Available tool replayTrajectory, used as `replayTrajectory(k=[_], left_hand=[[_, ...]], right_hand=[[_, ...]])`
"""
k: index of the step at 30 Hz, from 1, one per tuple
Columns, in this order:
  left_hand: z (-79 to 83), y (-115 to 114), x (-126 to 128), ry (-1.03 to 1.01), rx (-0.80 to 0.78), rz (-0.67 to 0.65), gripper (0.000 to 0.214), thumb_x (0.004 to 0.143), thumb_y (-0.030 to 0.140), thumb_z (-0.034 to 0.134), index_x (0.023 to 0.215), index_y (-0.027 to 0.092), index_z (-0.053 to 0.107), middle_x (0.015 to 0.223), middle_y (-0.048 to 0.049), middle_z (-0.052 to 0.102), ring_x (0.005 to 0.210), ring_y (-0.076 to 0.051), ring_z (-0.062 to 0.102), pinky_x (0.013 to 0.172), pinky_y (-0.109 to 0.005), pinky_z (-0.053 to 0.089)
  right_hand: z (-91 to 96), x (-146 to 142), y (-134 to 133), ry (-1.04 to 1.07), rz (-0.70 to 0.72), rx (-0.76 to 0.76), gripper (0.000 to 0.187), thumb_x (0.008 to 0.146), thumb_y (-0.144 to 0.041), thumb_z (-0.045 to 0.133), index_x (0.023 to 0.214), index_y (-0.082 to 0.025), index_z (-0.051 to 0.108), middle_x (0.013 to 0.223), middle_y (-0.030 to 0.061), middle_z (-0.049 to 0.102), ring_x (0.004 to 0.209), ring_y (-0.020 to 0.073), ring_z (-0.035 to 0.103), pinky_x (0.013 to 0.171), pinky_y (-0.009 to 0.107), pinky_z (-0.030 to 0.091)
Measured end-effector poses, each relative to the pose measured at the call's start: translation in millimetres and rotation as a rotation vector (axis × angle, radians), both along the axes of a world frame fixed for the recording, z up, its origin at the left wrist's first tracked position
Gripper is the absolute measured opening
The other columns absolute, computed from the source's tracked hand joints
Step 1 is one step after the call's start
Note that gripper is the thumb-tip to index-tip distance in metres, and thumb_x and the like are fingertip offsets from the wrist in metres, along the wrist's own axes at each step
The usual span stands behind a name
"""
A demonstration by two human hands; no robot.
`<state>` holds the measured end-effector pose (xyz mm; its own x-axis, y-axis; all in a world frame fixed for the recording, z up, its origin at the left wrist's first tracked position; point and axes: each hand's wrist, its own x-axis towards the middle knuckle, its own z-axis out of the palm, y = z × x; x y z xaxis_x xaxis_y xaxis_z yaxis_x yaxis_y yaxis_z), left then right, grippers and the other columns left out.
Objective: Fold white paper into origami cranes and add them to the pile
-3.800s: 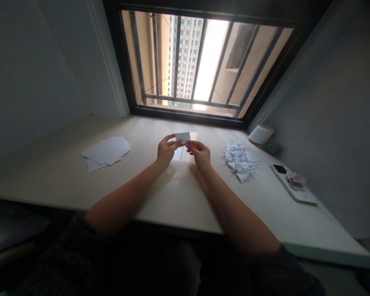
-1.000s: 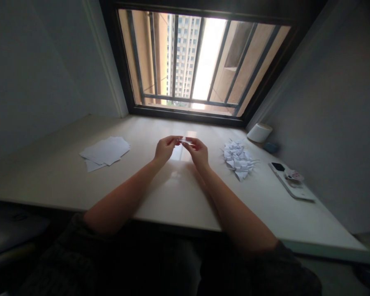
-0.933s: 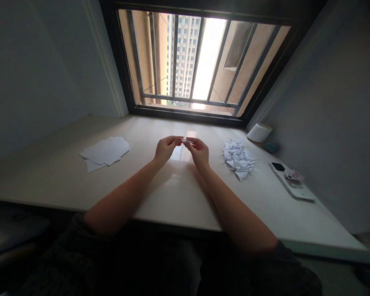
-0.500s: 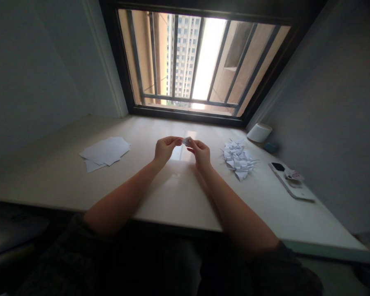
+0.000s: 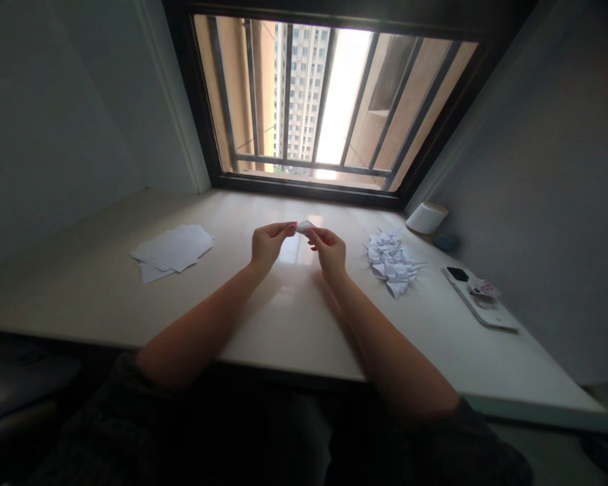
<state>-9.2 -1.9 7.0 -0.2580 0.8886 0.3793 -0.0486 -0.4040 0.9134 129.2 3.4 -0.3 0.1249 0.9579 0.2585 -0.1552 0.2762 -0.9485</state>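
Note:
Above the middle of the pale desk (image 5: 284,317), both my hands pinch one small folded piece of white paper (image 5: 304,226). My left hand (image 5: 267,243) grips its left end with closed fingers. My right hand (image 5: 327,248) grips its right end, thumb and fingertips pressed together. The paper is folded small and mostly hidden between the fingertips. A loose stack of flat white sheets (image 5: 173,250) lies to the left. A heap of folded white paper pieces (image 5: 392,262) lies to the right of my right hand.
A barred window (image 5: 329,101) fills the wall behind the desk. At the right stand a white roll (image 5: 425,217) and a small blue thing (image 5: 444,241), with a phone (image 5: 479,297) lying nearer. Grey walls close in both sides.
The paper has gone from a flat upright rectangle to a narrow, smaller folded piece. My hands have stayed in the same place, fingers shifting slightly on the paper.

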Motion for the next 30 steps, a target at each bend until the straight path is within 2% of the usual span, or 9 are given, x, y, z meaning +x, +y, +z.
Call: replayTrajectory(k=[10,18,26,30], left_hand=[[-2.1,-1.0,2.3,-0.156,-0.170,-0.040,0.040,0.059,0.042,0.082,0.089,0.017,0.076,0.083,-0.0082,0.074,0.079,-0.018,0.067,0.076,-0.033,0.048],[-0.5,-4.4,8.1,-0.167,-0.147,-0.017,0.037,0.060,0.040,0.081,0.090,0.018,0.076,0.087,-0.0082,0.074,0.078,-0.018,0.066,0.078,-0.033,0.048],[-0.8,-4.6,7.9,-0.170,-0.128,0.015,0.035,0.062,0.037,0.080,0.091,0.018,0.076,0.088,-0.0081,0.074,0.080,-0.018,0.067,0.079,-0.034,0.048],[-1.5,-4.4,8.6,-0.199,-0.136,0.011,0.036,0.061,0.038,0.081,0.091,0.018,0.075,0.090,-0.0084,0.074,0.081,-0.018,0.067,0.079,-0.034,0.049]], right_hand=[[-1.0,-1.0,0.0,-0.008,-0.018,0.001,0.029,0.063,-0.048,0.074,0.071,-0.020,0.071,0.062,0.0003,0.067,0.063,0.0151,0.063,0.060,0.027,0.045],[-1.0,-2.9,-0.4,0.108,-0.010,-0.060,0.028,0.061,-0.044,0.076,0.072,-0.020,0.070,0.068,0.0012,0.070,0.067,0.0161,0.066,0.060,0.026,0.045],[-1.3,-1.3,-1.9,0.039,-0.001,-0.090,0.033,0.060,-0.047,0.076,0.076,-0.019,0.069,0.068,0.0024,0.071,0.065,0.0176,0.068,0.056,0.025,0.045],[-4.3,-2.7,0.0,0.130,0.046,-0.114,0.031,0.058,-0.044,0.079,0.075,-0.020,0.068,0.071,0.0022,0.071,0.070,0.0181,0.069,0.061,0.026,0.048]])
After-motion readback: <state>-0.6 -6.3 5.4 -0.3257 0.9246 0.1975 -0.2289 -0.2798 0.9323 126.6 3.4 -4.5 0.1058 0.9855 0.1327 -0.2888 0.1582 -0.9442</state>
